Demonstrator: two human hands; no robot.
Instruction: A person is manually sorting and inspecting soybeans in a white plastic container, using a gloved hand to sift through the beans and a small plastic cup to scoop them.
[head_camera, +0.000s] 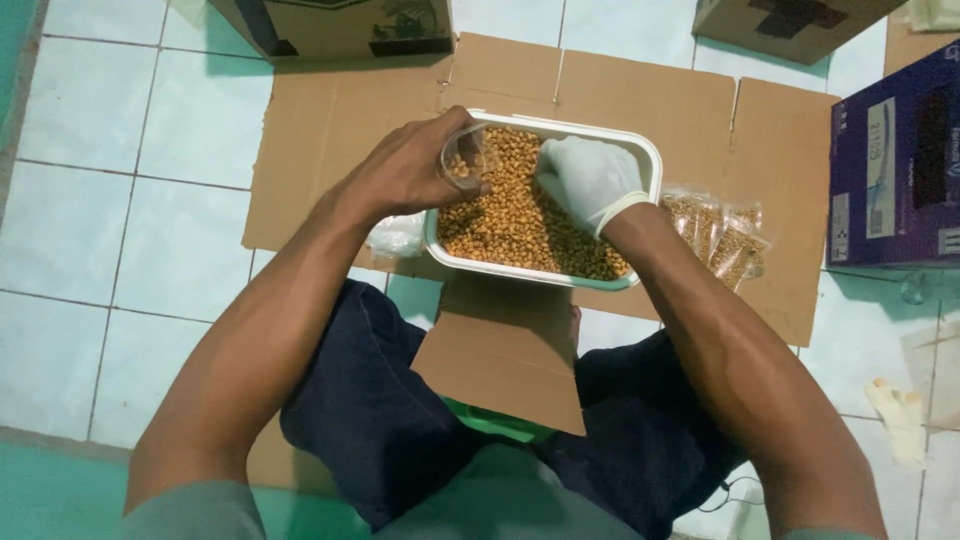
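Note:
A white rectangular tub (646, 160) full of golden-brown kernels (510, 225) rests on flattened cardboard (640, 100) in front of me. My left hand (410, 170), bare, grips a small clear plastic bag (465, 160) over the tub's left side, with some kernels inside it. My right hand (588, 180), in a white glove, is cupped down into the kernels at the tub's right half, fingers curled. Whether it holds kernels is hidden.
Several filled clear packets (722, 232) lie right of the tub. Empty plastic bags (398, 236) sit at its left. A purple box (895, 160) stands at the right, brown cartons (340, 25) at the back, a loose glove (900, 415) on the tile floor.

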